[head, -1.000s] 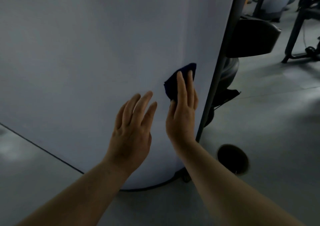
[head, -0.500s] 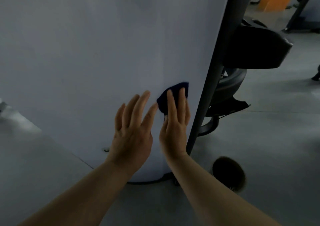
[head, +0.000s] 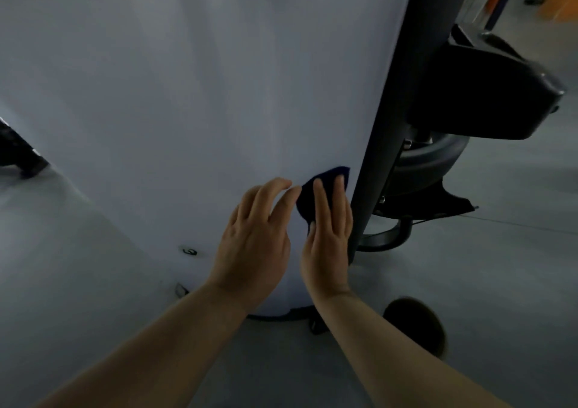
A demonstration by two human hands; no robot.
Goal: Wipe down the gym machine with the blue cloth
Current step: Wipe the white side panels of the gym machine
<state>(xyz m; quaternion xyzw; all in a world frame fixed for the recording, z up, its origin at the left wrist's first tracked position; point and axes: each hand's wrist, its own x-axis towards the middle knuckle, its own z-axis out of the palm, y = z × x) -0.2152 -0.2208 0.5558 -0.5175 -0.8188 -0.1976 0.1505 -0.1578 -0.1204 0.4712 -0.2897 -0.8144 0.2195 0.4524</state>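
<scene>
The gym machine's big pale curved panel [head: 194, 101] fills most of the view. A dark blue cloth [head: 309, 193] lies flat against the panel's lower right part. My right hand [head: 330, 232] presses it to the panel with straight fingers, right beside the machine's black upright post [head: 394, 101]. My left hand [head: 255, 238] hovers just left of the cloth with fingers loosely bent, holding nothing; whether it touches the panel I cannot tell.
A black padded seat [head: 491, 94] and a curved black frame [head: 425, 163] stand right of the post. A dark round foot [head: 416, 326] sits on the grey floor at lower right. Another dark machine part [head: 15, 148] shows at the left edge.
Both hands and the cloth have slid down the panel toward its base. My left fingers have bent from straight to loosely curled.
</scene>
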